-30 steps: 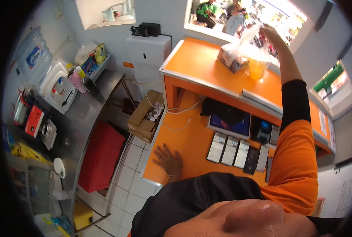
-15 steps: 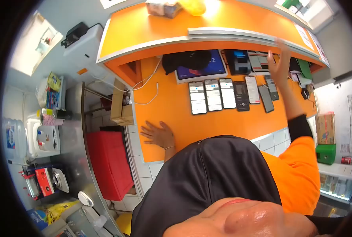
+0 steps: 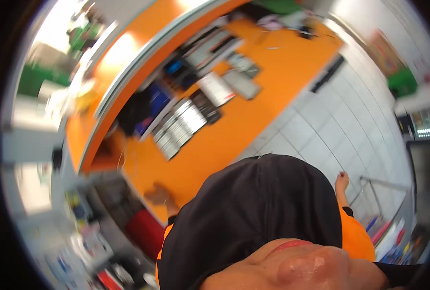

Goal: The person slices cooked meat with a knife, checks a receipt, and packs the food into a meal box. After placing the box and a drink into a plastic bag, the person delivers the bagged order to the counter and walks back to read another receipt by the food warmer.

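Note:
My left hand [image 3: 161, 195] rests on the near left end of the orange counter [image 3: 268, 101], its fingers apart and nothing visible in them. Away from the counter, my right hand [image 3: 341, 180] hangs low over the tiled floor at the right; how its fingers are held does not show clearly. Several smartphones lie in a slanting row on the counter, smeared by motion: some with lit white screens, such as one phone [image 3: 216, 89], a dark-screened phone [image 3: 206, 107] and a grey phone [image 3: 242, 84]. Neither hand touches them.
A raised orange shelf [image 3: 128, 50] overhangs the counter's back. Under it are a blue box [image 3: 158, 100] and a dark device with a blue light [image 3: 176, 68]. White floor tiles [image 3: 316, 121] lie to the right, with a wire rack [image 3: 381, 186] beside my right hand.
My view has swung to the right, so the counter now slants. My right hand has come away from the shelf edge and down to my right side. The left stays on the counter.

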The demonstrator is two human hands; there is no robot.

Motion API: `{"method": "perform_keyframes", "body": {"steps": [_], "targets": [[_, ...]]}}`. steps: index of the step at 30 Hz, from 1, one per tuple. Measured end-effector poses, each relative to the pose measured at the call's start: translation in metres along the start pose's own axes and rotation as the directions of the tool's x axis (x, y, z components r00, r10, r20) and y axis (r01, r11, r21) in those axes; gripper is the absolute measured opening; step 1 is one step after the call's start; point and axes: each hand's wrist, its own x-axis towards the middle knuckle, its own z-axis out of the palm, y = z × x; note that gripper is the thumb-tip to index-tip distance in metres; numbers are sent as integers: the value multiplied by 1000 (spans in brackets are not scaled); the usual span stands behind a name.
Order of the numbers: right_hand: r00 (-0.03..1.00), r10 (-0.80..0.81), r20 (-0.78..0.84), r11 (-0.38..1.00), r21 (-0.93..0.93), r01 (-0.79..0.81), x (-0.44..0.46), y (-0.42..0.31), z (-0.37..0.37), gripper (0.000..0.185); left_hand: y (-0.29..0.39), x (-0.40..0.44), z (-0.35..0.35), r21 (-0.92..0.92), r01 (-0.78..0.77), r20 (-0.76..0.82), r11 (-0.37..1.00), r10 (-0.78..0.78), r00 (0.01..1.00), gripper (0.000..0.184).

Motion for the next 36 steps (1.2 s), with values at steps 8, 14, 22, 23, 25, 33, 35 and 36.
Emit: {"method": "perform_keyframes", "body": {"steps": [8,14,22,23,25,33,35,36], "targets": [[973,-229,4,563,816,129,72,-126,-185,18,282,-240,52,-739,-536,108,407,858,502,70],[129,-801,-584,197,-54,979,143,-173,-401,20,467,-492,43,-862,-300,489,409,827,-276,65],[-3,-806,-593,349,-478,806,267,-106,-495,15,649,-727,48,-736,-420,667,531,462,-584,59],[34,-818,-574,371,-481,794,278,-91,-511,11,673,-762,47,-724,-434,677,537,433,-594,58],[110,-817,-565,444,-498,745,298,-63,-540,13,727,-835,30,-716,-458,684,527,398,-612,57],[572,-152,-806,816,224,532,352,155,-595,19,887,-1225,-154,-911,-194,349,364,428,-834,53],[588,257,-767,774,528,350,372,230,-570,22,896,-1277,-200,-948,-149,263,281,428,-865,53],[543,474,-693,656,690,306,388,274,-565,22,936,-1326,-108,-924,-284,368,255,403,-838,52]]}}
